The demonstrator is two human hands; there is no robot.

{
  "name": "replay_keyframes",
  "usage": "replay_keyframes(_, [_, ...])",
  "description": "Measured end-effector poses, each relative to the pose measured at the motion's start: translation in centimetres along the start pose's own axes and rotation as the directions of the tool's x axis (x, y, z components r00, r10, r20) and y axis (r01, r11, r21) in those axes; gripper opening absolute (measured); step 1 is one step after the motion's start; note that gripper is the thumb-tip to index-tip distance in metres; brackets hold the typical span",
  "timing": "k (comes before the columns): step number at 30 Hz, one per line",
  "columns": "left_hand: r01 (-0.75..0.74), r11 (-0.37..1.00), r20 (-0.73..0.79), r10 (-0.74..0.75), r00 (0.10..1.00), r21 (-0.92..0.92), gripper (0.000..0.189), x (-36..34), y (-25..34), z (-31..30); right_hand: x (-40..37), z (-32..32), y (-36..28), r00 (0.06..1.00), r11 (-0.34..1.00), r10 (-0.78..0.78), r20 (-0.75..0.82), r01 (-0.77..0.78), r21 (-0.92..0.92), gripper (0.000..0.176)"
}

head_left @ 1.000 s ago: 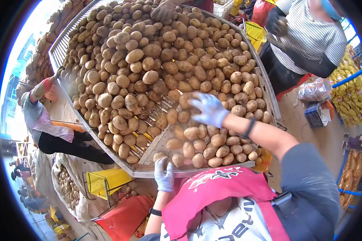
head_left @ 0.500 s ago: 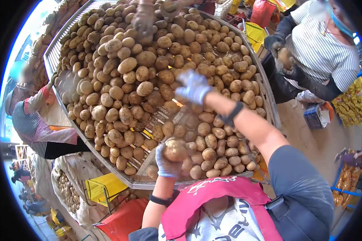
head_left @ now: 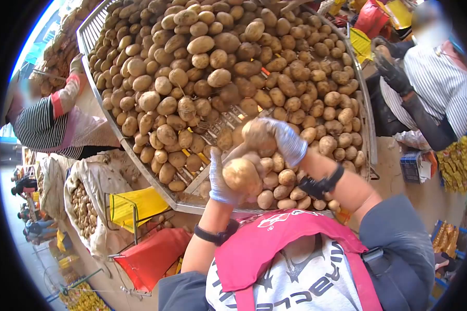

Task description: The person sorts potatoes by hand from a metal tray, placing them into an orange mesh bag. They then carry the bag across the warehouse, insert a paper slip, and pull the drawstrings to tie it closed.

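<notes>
My left hand (head_left: 222, 181), in a pale gloved covering, is closed around a large light-brown potato (head_left: 242, 175) near the front edge of the sorting table. Just above it and to the right, my right hand (head_left: 287, 139), gloved in light blue, grips another potato (head_left: 258, 133). The two hands are close together. Beneath and around them spreads a big heap of potatoes (head_left: 219, 78), higher at the back and left. Between the potatoes, part of the slatted table surface (head_left: 218, 128) shows, with yellow strips on it.
A metal rim (head_left: 155, 191) borders the table. One person (head_left: 49, 116) stands at the left, another in a striped top (head_left: 430, 83) at the right. Yellow (head_left: 140, 206) and red bag holders (head_left: 153, 259) and a sack of potatoes (head_left: 85, 202) stand lower left.
My right hand has come back from the heap toward my left hand, now with a potato in it. My left hand still holds its potato. The view has shifted.
</notes>
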State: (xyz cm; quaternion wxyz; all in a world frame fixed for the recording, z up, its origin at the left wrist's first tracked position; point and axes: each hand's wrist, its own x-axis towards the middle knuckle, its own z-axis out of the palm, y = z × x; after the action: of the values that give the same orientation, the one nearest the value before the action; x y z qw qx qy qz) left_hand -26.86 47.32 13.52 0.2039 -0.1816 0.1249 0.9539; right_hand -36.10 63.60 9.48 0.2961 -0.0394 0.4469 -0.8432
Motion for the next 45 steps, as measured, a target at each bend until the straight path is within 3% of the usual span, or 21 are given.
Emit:
replay_keyframes(5, [0.22,0.964,0.138,-0.241,0.961,0.153,0.079,-1.3,-1.0,0.6,-3.8,3.1,0.2,0.982,0.82,-0.17,0.083,0.188,-0.541,0.035])
replay_keyframes(7, [0.232,0.972,0.3,-0.234,0.925,0.044,0.073,-2.0,-0.7,0.3,-4.6,4.6,0.2,0.972,0.975,0.224,-0.075,-0.224,0.015,0.032])
replay_keyframes(10, [0.254,0.965,0.527,-0.184,0.829,-0.061,0.07,-4.0,-0.4,0.5,-5.7,8.6,-1.6,0.944,0.881,0.325,-0.052,-0.282,0.38,0.031])
replay_keyframes(13, [0.215,0.977,0.376,-0.197,0.905,-0.005,0.066,-5.7,0.3,0.3,-5.0,8.9,0.3,0.95,0.932,0.302,-0.073,-0.279,0.231,0.029])
replay_keyframes(15, [0.252,0.921,0.501,-0.376,0.779,0.298,0.053,-6.0,1.5,-1.9,-4.7,8.0,1.8,0.997,0.84,0.007,0.077,0.036,-0.541,0.029])
replay_keyframes(16, [0.154,0.871,-0.102,-0.12,0.988,0.466,0.05,-6.6,-0.7,-1.0,-4.5,7.2,2.7,0.97,0.625,-0.067,0.234,0.224,-0.748,0.031])
replay_keyframes(17, [0.072,0.901,-0.154,-0.006,0.988,0.429,0.046,-5.9,-2.2,-3.3,-4.6,7.3,3.9,0.944,0.548,-0.143,0.297,0.326,-0.771,0.034])
replay_keyframes(18, [0.249,0.969,-0.13,-0.246,0.961,0.007,0.043,-5.6,-2.1,-5.7,-4.5,10.0,3.6,0.992,0.878,0.107,0.064,-0.064,-0.474,0.04])
replay_keyframes(19, [0.276,0.958,-0.1,-0.282,0.954,-0.072,0.04,-6.7,-1.5,-5.6,-3.8,10.5,4.1,0.985,0.87,0.106,0.133,-0.027,-0.492,0.043])
replay_keyframes(23, [-0.073,0.975,-0.085,0.056,0.995,-0.209,0.058,-12.2,0.6,-6.3,-3.1,14.0,5.2,0.97,0.793,0.122,0.212,0.033,-0.608,0.032])
replay_keyframes(27, [-0.639,0.75,-0.26,0.66,0.705,0.171,0.04,-20.8,7.6,-9.4,-3.8,11.4,8.3,0.946,0.734,0.28,0.164,-0.1,-0.672,0.032])
replay_keyframes(28, [-0.66,0.743,0.134,0.669,0.731,-0.11,0.034,-21.9,10.4,-13.0,-3.9,9.6,9.2,0.955,0.573,0.186,0.232,0.087,-0.815,0.033])
replay_keyframes(29, [-0.724,0.684,0.011,0.727,0.686,-0.091,0.041,-24.3,13.6,-15.6,-4.1,7.6,9.2,0.95,0.341,0.111,0.293,0.241,-0.909,0.034])
replay_keyframes(31, [-0.821,0.571,-0.236,0.799,0.553,0.008,0.055,-28.9,19.9,-20.7,-5.5,7.4,8.1,0.99,0.258,0.113,0.079,0.048,-0.965,0.038])
replay_keyframes(32, [-0.881,0.465,-0.576,0.744,0.339,0.081,0.064,-29.5,22.6,-21.8,-5.6,6.9,8.0,0.989,0.175,0.139,0.044,0.019,-0.984,0.041])
replay_keyframes(34, [-0.854,0.462,-0.785,0.61,0.109,0.241,0.069,-28.9,25.5,-21.5,-4.8,6.1,6.7,0.974,0.116,0.226,-0.036,-0.064,-0.991,0.05])
replay_keyframes(38, [-0.638,0.485,-0.535,0.834,0.132,0.598,0.056,-23.1,27.0,-25.2,1.7,2.4,1.4,0.978,-0.076,-0.193,0.077,0.063,-0.995,0.051])
replay_keyframes(39, [-0.555,0.526,-0.344,0.848,0.404,0.645,0.04,-19.6,24.9,-22.2,4.9,1.9,0.1,0.919,-0.178,-0.383,0.091,0.023,-0.984,0.051])
replay_keyframes(43, [-0.292,0.26,0.017,0.72,0.693,0.92,0.023,-4.3,12.4,-6.1,15.0,5.6,-4.9,0.978,-0.357,-0.2,0.062,-0.014,-0.934,0.049])
replay_keyframes(44, [-0.323,0.323,0.086,0.577,0.812,0.889,0.035,-1.0,11.1,-6.2,16.0,5.1,-3.7,0.959,-0.276,-0.278,0.058,-0.022,-0.961,0.049])
replay_keyframes(45, [-0.215,0.736,-0.114,0.369,0.922,0.642,0.042,0.4,9.4,-3.0,16.4,5.5,-3.5,0.929,-0.295,-0.363,0.075,-0.038,-0.955,0.046])
